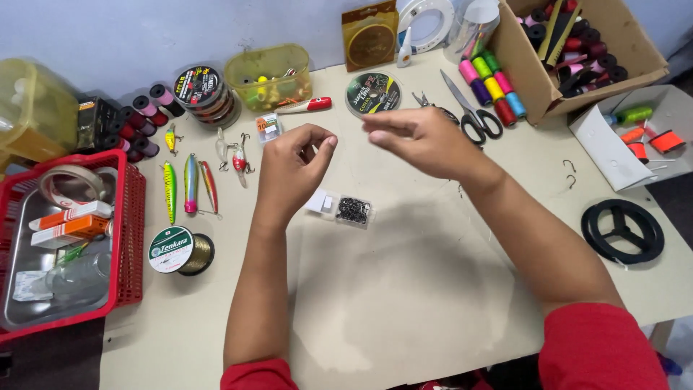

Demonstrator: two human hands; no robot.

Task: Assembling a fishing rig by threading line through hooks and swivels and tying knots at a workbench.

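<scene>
My left hand [292,170] is raised over the table with thumb and forefinger pinched together, apparently on a very thin line or tiny hook that I cannot make out. My right hand [422,137] hovers just to its right, fingers curled and pinched the same way. Below the hands lies a small clear bag of dark fish hooks [352,210] next to a white card [320,201]. A round spool of fishing line [372,93] lies flat just beyond the hands.
Fishing lures [189,183] lie at the left, with a line spool [179,250] and a red basket [130,238]. Scissors [473,112], coloured thread spools [491,87], a cardboard box [621,43], loose hooks [569,167] and a black reel [622,230] are at the right.
</scene>
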